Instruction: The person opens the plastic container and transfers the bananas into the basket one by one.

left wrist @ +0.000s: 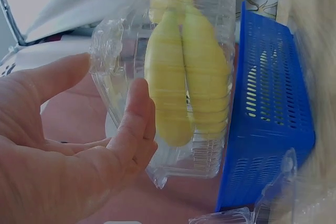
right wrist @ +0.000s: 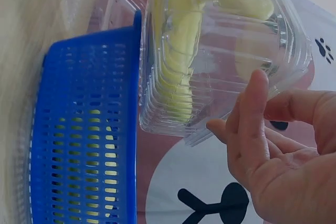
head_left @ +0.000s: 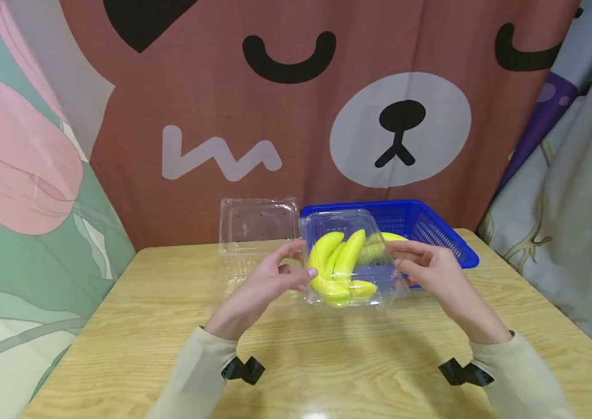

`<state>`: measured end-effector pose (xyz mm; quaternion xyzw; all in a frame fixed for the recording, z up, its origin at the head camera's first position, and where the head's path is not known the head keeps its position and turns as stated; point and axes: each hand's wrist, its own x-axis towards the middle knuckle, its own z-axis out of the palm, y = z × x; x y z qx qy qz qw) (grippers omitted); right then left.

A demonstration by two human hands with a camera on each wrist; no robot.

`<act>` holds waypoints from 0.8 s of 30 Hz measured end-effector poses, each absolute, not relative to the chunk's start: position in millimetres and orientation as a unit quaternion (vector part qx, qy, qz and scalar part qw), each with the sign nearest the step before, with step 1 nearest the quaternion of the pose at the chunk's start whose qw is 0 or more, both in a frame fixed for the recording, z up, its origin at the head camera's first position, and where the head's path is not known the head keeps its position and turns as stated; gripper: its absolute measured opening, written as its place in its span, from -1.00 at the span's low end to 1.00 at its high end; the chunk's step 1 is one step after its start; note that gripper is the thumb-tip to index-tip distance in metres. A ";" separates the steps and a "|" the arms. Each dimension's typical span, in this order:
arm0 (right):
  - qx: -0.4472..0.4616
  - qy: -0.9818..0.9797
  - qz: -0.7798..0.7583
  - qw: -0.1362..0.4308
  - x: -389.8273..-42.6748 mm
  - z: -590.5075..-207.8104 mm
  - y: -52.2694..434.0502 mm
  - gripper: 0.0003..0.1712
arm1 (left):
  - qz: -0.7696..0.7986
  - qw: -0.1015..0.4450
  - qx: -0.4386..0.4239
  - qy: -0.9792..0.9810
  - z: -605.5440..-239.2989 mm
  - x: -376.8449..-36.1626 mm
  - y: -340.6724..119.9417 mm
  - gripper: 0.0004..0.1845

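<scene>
A clear plastic clamshell box [head_left: 345, 221] holds several yellow bananas [head_left: 350, 256] and is raised above the table, tilted, between both hands. My left hand [head_left: 270, 273] holds its left edge, thumb on the near side. In the left wrist view, the fingers [left wrist: 137, 114] overlap the box wall. On the opposite side, my right hand [head_left: 429, 267] pinches the box's edge; in the right wrist view its fingertips [right wrist: 257, 85] are right at the rim.
Behind the raised box stands a blue slotted basket [head_left: 448, 238] with more yellow fruit [head_left: 394, 237] in it. An opened clear clamshell [head_left: 259, 221] stands at the back left of the wooden table [head_left: 327, 355]. A printed curtain [head_left: 212, 81] hangs along the table's far edge.
</scene>
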<state>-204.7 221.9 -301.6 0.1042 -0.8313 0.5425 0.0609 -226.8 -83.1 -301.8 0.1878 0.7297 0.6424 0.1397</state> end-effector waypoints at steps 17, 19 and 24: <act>0.079 -0.831 0.548 0.044 -139.8 -317.2 229.7 -0.50 | 0.657 0.213 0.224 0.688 -310.6 -173.9 -89.9 -0.25; 0.068 -0.838 0.540 0.046 -133.7 -319.6 231.0 -0.50 | 0.666 0.223 0.226 0.676 -312.8 -168.2 -90.4 -0.26; 0.058 -0.836 0.543 0.052 -122.2 -331.3 237.0 -0.52 | 0.682 0.251 0.224 0.649 -322.2 -158.6 -89.2 -0.25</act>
